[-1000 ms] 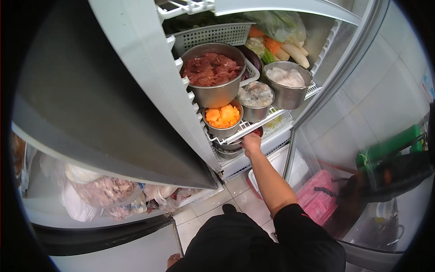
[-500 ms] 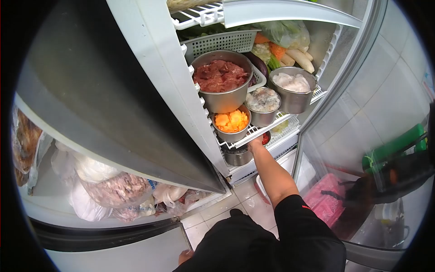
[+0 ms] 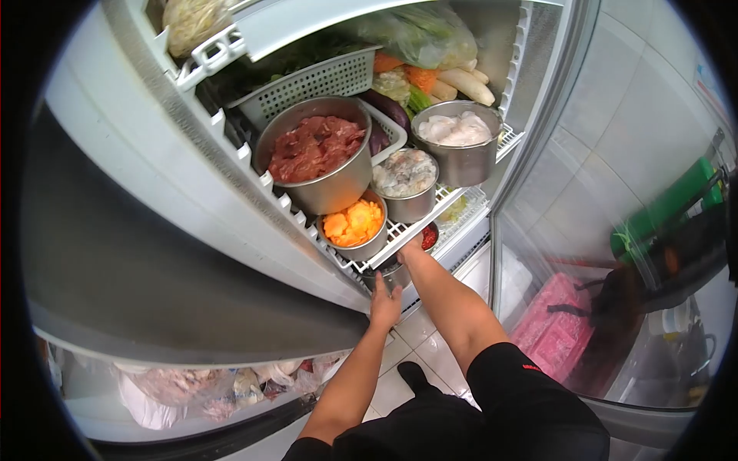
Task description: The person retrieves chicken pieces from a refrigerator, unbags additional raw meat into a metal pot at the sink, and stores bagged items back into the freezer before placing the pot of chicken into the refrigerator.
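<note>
Under the wire shelf of the open fridge, my left hand is at the front of a metal pot, its fingers apart and pointing up. My right hand reaches in beside that pot, its fingertips hidden under the shelf edge. A container of red food sits just right of it. On the shelf above stand a large pot of red meat, a bowl of orange slices, a bowl of greyish food and a pot of pale pieces.
Behind the pots are a perforated basket and white radishes. The glass door stands open at right, with a pink item beyond it. Bagged meat lies in a lower compartment at left.
My left hand has come up from the bottom of the view to the lower pot. My right hand stays under the shelf. The view has shifted, so the fridge contents appear further left.
</note>
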Motion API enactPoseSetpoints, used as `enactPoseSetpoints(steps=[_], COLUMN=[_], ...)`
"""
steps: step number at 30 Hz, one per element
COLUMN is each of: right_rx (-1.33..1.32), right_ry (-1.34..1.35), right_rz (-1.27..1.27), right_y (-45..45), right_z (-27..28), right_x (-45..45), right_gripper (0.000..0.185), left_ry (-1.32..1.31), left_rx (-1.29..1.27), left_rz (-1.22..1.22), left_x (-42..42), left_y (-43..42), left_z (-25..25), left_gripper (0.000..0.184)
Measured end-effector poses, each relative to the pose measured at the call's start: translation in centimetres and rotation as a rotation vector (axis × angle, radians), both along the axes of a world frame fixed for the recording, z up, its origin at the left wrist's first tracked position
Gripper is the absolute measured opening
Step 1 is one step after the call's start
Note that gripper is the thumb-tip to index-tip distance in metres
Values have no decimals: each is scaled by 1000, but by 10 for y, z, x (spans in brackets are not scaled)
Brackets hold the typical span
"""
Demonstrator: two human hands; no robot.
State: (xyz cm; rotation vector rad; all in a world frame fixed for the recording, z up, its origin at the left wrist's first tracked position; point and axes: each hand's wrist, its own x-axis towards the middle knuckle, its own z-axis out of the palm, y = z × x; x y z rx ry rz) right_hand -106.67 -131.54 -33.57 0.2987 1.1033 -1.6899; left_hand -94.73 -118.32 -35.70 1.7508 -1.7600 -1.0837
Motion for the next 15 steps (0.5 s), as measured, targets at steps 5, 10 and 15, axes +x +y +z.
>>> enactPoseSetpoints(steps=[5, 10, 15], right_rx=[25, 50, 261], right_ry=[514, 857, 1034], right_rz=[288, 428, 474], right_y=[0, 29, 64], right_z=[-27, 22, 67], right_x=[-22, -48, -72], right_gripper=[35, 32, 28], left_ry=[45, -67, -65], left_rx=[59, -87, -46], left_rz=[183, 197, 188], left_x=[-19, -6, -14], left_y=[-22, -28, -36], left_z=[0, -53, -54], left_gripper=[45, 25, 37])
